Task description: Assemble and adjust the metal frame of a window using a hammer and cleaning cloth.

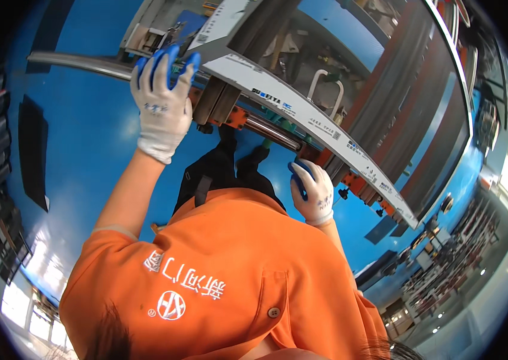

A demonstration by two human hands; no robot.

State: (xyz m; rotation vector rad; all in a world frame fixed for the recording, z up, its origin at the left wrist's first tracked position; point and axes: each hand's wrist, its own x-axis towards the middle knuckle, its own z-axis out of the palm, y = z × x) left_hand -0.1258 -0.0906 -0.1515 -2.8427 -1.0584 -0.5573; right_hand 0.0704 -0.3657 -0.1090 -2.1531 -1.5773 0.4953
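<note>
A large window or door frame (293, 110) lies tilted across the upper right, its pale profiles covered in printed protective film. My left hand (161, 105), in a white glove with blue fingertips, is at the frame's left corner. Its fingers are stretched and apart; whether they touch the frame I cannot tell. My right hand (312, 195), gloved alike, is just below the frame's near edge, with loosely bent fingers and a gap by the thumb. Nothing shows in it. Under the near edge run a steel bar (273, 132) and orange brackets (237, 116) of a machine or stand.
A long metal rail (80, 63) juts out to the left at hand height. Through the frame, a white bent tube (329, 90) and dark profiles are visible. The blue floor (107, 117) spreads around me. Racks with stacked parts (449, 255) stand at the far right.
</note>
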